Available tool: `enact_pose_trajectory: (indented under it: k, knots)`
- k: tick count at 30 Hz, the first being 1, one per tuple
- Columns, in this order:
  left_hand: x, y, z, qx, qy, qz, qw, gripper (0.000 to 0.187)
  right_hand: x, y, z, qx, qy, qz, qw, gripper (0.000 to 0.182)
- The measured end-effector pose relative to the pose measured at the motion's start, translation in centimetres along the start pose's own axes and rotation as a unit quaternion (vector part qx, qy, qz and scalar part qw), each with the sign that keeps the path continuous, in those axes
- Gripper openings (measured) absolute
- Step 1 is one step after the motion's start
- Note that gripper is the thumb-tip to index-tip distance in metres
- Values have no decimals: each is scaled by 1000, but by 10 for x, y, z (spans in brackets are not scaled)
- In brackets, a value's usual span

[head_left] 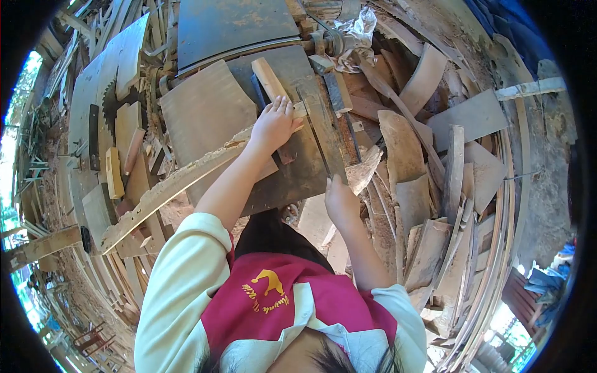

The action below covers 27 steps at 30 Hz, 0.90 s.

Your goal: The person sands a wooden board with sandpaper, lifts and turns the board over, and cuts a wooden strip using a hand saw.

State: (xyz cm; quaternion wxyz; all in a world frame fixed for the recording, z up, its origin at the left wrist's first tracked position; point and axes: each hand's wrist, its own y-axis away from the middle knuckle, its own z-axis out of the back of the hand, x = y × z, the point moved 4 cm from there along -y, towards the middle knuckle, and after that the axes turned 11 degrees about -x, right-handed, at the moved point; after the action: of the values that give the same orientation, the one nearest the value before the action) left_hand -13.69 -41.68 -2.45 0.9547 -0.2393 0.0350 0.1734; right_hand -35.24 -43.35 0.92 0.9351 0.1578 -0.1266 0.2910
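A long, rough-edged wooden board (180,182) slants across the machine's dark metal table (261,193). My left hand (273,124) is over the board's upper end, with its fingers bent across the wood and pressing on it. Just beyond the fingertips, a squared wooden block (267,78) lies at an angle beside a dark strip. My right hand (341,198) is closed at the table's right front corner, where a thin dark line or rod meets the fingers. Whatever lies inside that fist is hidden.
A flat brown panel (208,112) lies on the table's left side. Further left stands a toothed circular saw blade (111,109), near a yellowish wooden block (114,173). Piled wood offcuts (413,199) crowd the right side. Crumpled clear plastic (357,31) hangs by the machine shaft.
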Motion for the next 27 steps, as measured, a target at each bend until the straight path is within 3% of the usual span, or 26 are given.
enact_pose_trajectory:
  k: [4,11,15,21,24,27]
  knots:
    - [0,0,-1,-1,6,8,1000,53,7,-25,-6,10,24,-29,999,25]
    - [-1,-4,3,29,-3,13,999,51,54,-116,-26,-102,-42,61,992,24]
    - [-1,3,1,26,3,12,1000,51,43,-95,-28,-98,-33,51,993,23]
    - [-1,-1,1,12,-5,5,1000,54,-13,11,-15,16,11,-24,1000,22]
    - [0,0,2,15,-10,7,1000,52,-7,10,-3,3,5,-22,1000,23]
    - [-1,-1,2,12,-10,7,1000,52,13,-44,-17,-36,-19,10,999,24]
